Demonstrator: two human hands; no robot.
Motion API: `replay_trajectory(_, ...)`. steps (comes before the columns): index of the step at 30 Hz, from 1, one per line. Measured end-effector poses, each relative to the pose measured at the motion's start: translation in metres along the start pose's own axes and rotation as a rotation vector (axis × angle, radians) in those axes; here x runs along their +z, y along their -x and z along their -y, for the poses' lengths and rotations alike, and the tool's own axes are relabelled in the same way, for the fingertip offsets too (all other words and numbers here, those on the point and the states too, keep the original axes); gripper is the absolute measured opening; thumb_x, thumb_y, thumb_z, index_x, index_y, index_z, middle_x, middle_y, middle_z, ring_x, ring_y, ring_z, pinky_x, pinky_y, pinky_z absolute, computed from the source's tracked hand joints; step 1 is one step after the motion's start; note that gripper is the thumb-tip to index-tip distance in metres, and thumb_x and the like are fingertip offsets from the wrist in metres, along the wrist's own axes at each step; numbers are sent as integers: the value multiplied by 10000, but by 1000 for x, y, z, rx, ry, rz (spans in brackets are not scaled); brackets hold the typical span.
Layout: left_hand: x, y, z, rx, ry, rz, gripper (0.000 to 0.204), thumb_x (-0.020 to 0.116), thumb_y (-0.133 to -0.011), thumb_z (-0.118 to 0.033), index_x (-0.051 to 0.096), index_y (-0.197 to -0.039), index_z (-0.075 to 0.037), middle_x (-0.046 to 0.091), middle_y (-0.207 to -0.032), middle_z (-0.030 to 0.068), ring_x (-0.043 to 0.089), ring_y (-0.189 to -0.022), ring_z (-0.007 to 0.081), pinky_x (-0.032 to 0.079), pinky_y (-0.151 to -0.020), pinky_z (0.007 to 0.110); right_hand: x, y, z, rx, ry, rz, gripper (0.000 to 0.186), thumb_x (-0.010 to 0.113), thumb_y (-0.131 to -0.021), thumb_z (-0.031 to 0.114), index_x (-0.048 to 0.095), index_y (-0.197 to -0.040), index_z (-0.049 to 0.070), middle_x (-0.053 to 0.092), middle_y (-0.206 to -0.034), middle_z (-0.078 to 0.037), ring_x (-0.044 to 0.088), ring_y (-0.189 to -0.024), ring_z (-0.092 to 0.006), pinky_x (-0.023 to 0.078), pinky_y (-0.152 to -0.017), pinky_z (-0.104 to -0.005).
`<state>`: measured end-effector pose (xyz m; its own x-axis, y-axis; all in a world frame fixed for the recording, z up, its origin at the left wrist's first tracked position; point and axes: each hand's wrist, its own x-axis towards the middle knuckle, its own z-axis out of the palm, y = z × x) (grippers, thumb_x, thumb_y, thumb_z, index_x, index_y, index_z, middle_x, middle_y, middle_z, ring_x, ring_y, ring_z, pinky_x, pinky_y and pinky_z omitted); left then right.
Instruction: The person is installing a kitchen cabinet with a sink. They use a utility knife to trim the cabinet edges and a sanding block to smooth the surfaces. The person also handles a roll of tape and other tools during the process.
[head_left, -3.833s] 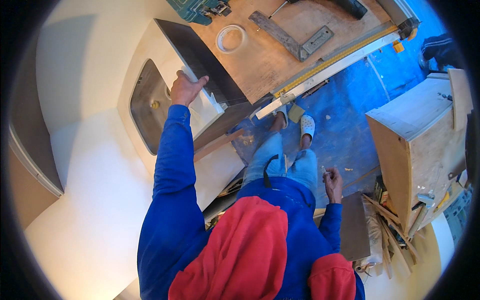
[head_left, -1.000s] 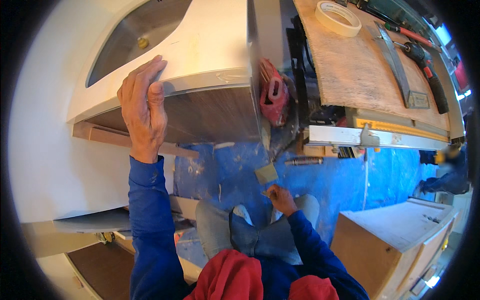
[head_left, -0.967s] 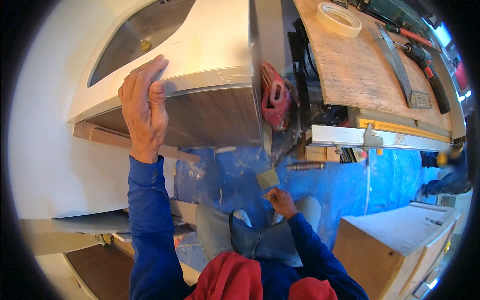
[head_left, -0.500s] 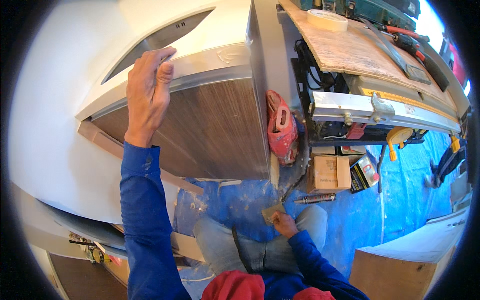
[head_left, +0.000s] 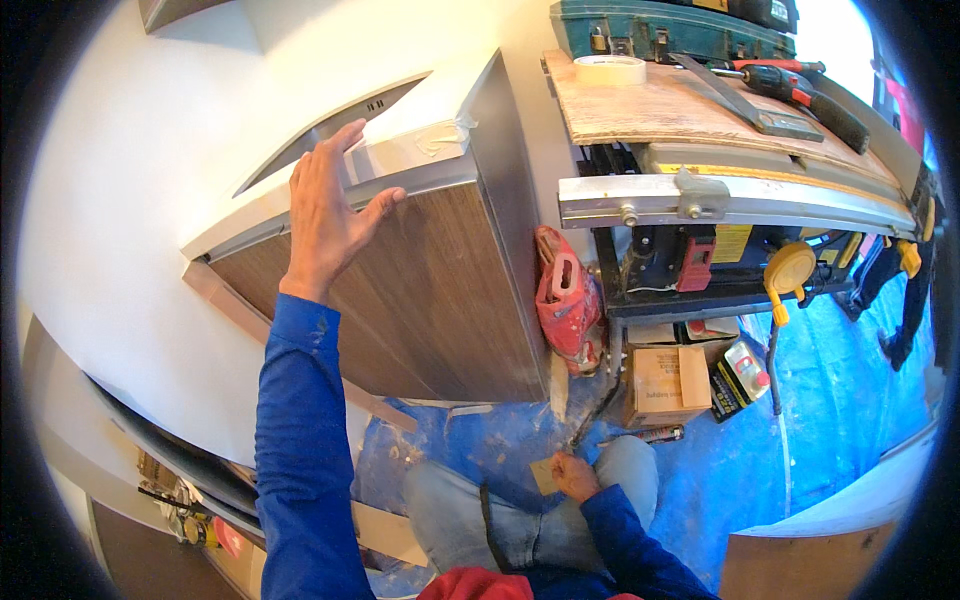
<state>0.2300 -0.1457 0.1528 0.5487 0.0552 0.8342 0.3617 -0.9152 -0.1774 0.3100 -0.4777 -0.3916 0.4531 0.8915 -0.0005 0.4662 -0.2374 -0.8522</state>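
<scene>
- Sink cabinet (head_left: 420, 290) stands upright beside the pale wall (head_left: 130, 250), its foot at the blue sheet (head_left: 820, 400); it serves as the landmark below.
- Done, as far as shows: the cabinet's brown front is in place, the pale top (head_left: 445, 100) sits over it, and a grey basin (head_left: 338, 120) shows through the opening.
- Left, by my judgement: the top's front edge has a rough whitish patch (head_left: 437, 143) near the cabinet's right corner, so that edge looks unfinished. Whether it is filler, tape or bare surface I cannot tell.
- The left hand (head_left: 330, 215) is at the cabinet's upper front edge, fingers laid toward the basin and thumb spread wide; it grips nothing visible. How firmly it touches, I cannot tell.
- The right hand (head_left: 577, 478) is low in front of the cabinet, fingertips drawn together, apparently pinching a tan square (head_left: 543, 477). That piece is apart from the cabinet, so it is not at work on the edge.
- To the cabinet's right, a red bag (head_left: 565, 300) sits just beside it; farther right, a plywood board (head_left: 640, 110) bears a tape roll (head_left: 610, 70) and a drill (head_left: 800, 95).
</scene>
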Motion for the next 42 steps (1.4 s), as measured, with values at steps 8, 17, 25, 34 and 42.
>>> replay_trajectory(8,0,-3,-11,25,-4,1,836,915,-789,-344,522,-1496,-132,643,-1324,131,602,-1235,353,447,-1094,475,2,-1,-10,47,-33,-41,144,653,-908,159,679,-1045,121,723,-898,-211,712,-882,-456,548,-752,-554)
replay_trajectory(17,1,-12,-30,94,-88,9,717,920,-799,-290,599,-1419,-126,671,-1347,124,638,-1240,343,486,-1069,465,1,-13,-20,86,-125,-4,149,700,-948,131,693,-1094,99,739,-940,-206,727,-890,-410,568,-788,-492)
replay_trajectory(25,13,-13,-36,-26,-121,-36,669,913,-809,-260,623,-1394,-115,699,-1293,120,643,-1229,334,485,-1057,466,11,-15,-32,2,-101,9,171,696,-1006,133,687,-1164,68,757,-997,-224,760,-909,-347,580,-819,-438)
replay_trajectory(34,24,-14,-37,-28,-102,-101,668,920,-792,-347,639,-1352,-115,667,-1176,86,619,-1135,314,456,-1020,458,-86,-104,152,-268,-805,-142,206,738,-1025,253,660,-1025,62,625,-973,24,587,-956,-102,502,-892,-321)
replay_trajectory(42,24,-16,-43,-64,-124,-95,635,918,-793,-297,649,-1331,-91,687,-1209,97,628,-1167,324,457,-1037,458,-215,-193,375,-458,-1564,-20,270,678,-1069,268,735,-1294,129,483,-810,85,369,-592,-2,288,-501,-198)
